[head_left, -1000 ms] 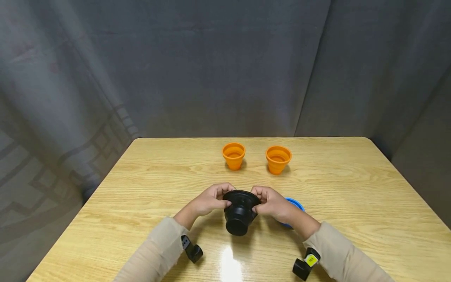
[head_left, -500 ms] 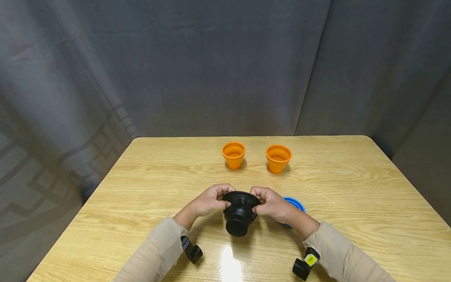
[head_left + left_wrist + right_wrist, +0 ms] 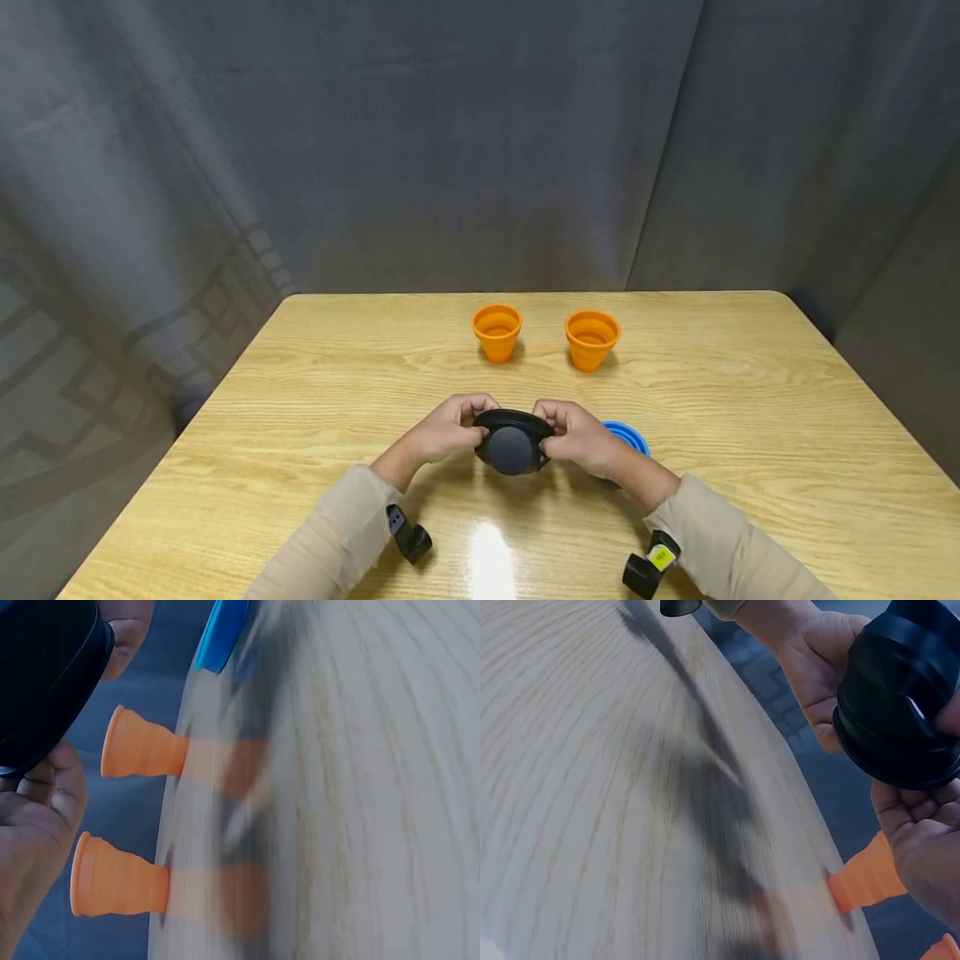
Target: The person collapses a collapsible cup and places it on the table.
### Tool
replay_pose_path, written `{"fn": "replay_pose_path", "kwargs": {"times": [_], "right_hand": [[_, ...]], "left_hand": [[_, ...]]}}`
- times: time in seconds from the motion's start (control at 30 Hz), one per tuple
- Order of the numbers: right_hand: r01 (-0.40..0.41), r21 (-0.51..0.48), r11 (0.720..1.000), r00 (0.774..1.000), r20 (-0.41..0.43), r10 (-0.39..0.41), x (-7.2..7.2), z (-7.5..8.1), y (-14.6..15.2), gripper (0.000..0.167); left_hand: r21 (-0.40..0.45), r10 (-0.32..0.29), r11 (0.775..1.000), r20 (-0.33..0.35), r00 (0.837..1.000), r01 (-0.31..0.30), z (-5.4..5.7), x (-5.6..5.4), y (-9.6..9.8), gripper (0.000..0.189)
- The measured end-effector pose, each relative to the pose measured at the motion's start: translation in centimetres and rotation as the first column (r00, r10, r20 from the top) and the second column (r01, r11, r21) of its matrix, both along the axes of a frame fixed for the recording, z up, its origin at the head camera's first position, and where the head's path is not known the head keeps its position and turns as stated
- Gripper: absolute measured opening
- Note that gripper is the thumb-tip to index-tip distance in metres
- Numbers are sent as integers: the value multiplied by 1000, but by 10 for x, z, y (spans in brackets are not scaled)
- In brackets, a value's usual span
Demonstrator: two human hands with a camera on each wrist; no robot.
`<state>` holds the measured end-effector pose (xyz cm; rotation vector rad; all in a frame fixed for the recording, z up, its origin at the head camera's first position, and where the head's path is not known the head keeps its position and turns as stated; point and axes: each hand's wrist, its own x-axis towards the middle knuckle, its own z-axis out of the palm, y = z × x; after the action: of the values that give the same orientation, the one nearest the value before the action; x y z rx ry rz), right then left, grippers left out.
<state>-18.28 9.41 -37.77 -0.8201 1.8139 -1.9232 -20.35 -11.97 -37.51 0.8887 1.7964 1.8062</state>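
Both hands hold a black collapsible cup just above the table in the head view. My left hand pinches the left side of its wide rim, thumb on the near face. Opposite it, my right hand pinches the right side the same way. The round base faces the head camera and looks close to the rim. In the right wrist view the black cup shows stepped walls. Its inside is hidden. A blue collapsed ringed piece lies partly behind the right hand and forearm.
Two orange cups, one on the left and one on the right, stand upright farther back on the wooden table. A grey curtain hangs behind the table's far edge.
The black cup's narrow base has moved up toward the rim, and the cup looks much shorter in the head view. Both hands stay almost where they were.
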Motion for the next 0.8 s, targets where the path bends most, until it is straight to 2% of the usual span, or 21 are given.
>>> {"fn": "replay_pose_path", "kwargs": {"times": [0.1, 0.17, 0.33, 0.4, 0.47, 0.63, 0.7, 0.73, 0.8], "right_hand": [[44, 37, 998, 999, 3, -44, 0, 2, 3, 10], [51, 22, 998, 998, 21, -51, -1, 2, 6, 12], [-41, -115, 993, 996, 70, 50, -3, 1, 15, 23], [-71, -146, 987, 993, 81, 84, -3, 0, 16, 27], [-71, -148, 986, 992, 90, 85, -3, -1, 15, 30], [35, -75, 997, 993, 113, -26, -1, 0, 9, 34], [90, -46, 995, 988, 129, -83, 0, 1, 6, 36], [118, -32, 992, 984, 139, -113, 1, 2, 5, 36], [158, -21, 987, 977, 146, -153, 2, 3, 2, 35]], "left_hand": [[-49, 57, 997, -11, 998, -58, 0, -1, -2, 21], [-96, 102, 990, -38, 994, -105, 2, -1, -3, 19], [-137, 163, 975, -102, 981, -176, 5, -1, -3, 21], [-132, 186, 971, -107, 977, -199, 7, 1, -1, 21], [-135, 218, 963, -122, 968, -234, 9, 4, 1, 20], [-180, 281, 931, -210, 937, -319, 6, 3, 8, 22], [-201, 285, 922, -226, 932, -331, 3, 2, 9, 23], [-205, 280, 924, -215, 936, -323, 4, 1, 9, 23], [-188, 247, 943, -154, 957, -274, 3, 0, 8, 24]]}}
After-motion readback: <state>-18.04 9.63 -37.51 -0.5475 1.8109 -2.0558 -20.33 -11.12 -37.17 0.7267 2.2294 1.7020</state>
